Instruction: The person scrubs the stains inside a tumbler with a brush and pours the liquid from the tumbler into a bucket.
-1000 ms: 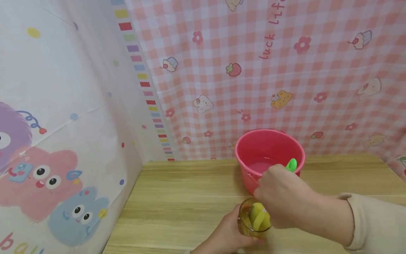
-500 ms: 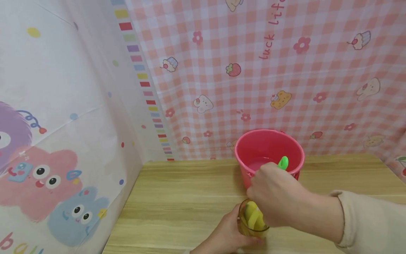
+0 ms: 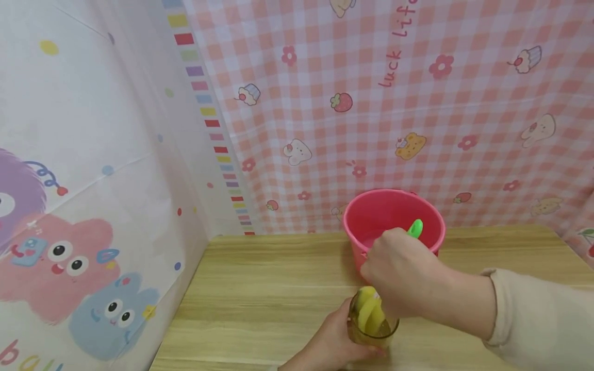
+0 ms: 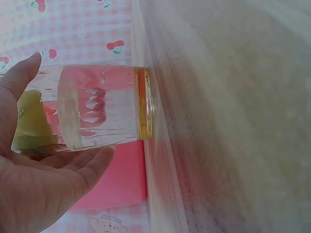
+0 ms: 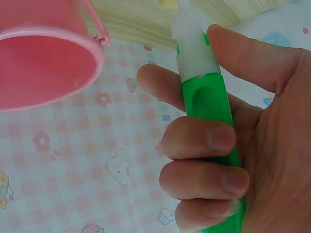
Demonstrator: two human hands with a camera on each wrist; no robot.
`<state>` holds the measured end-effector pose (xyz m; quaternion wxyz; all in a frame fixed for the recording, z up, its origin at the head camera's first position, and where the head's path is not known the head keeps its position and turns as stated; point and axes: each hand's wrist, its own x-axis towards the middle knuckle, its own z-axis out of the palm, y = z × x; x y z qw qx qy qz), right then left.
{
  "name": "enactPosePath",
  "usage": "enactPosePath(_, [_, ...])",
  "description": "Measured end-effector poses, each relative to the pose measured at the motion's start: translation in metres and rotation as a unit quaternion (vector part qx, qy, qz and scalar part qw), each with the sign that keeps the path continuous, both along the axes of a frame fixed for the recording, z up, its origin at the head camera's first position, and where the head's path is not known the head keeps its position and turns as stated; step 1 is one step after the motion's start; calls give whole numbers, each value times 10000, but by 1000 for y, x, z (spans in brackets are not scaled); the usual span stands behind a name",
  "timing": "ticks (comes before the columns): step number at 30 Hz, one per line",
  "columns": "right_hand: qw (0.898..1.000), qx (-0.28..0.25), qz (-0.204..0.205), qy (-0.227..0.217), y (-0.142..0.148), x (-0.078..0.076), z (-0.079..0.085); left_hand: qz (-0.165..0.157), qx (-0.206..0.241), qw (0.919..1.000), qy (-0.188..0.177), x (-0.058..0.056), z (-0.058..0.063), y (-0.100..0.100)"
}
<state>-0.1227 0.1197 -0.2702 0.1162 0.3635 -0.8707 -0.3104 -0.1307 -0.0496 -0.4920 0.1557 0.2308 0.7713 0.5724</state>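
My left hand (image 3: 325,340) grips an amber-tinted drinking glass (image 4: 107,104), thumb on one side and fingers on the other. In the left wrist view its base is right at the tabletop. My right hand (image 3: 408,281) wraps several fingers round the green handle (image 5: 209,102) of a sponge cup brush, thumb near its white collar (image 5: 197,53). The brush's yellow sponge head (image 3: 369,309) is partly inside the glass and pokes up at the rim. The handle's green tip (image 3: 416,228) shows above my right hand, which hides the rest of it in the head view.
A pink bucket (image 3: 359,257) stands just behind the glass, with my right hand overlapping its front rim. The wooden table (image 3: 250,288) meets a pink checked cloth (image 3: 325,129) at the back and a white printed sheet (image 3: 139,206) at the left.
My right hand has shifted left, then slightly up, with the cup brush. The sponge head sits a little higher in the glass. My left hand and the glass have hardly moved.
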Motion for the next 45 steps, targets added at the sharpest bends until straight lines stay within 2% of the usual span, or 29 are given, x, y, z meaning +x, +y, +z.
enactPosePath(4, [9997,-177,-62,-162,6,-5,0,6,-9,10000,-51,0,0,-1])
enactPosePath(10, [9996,-191,-149,-175,13,-7,-2,-60,131,9998,-124,1,0,0])
enactPosePath(15, [9994,-319,-102,-92,21,-6,-6,-104,191,9998,32,0,0,0])
enactPosePath(22, [9991,-401,-69,-130,29,-2,-9,-20,59,9999,-123,1,2,1])
enactPosePath(26, [9989,-375,-163,-233,29,2,-9,-13,31,10000,-79,2,2,1])
enactPosePath(34, [9990,-383,-101,-203,27,8,-9,-41,84,9999,63,1,1,1])
enactPosePath(45, [9997,-155,-53,-169,17,13,-9,38,119,9997,-199,1,1,1])
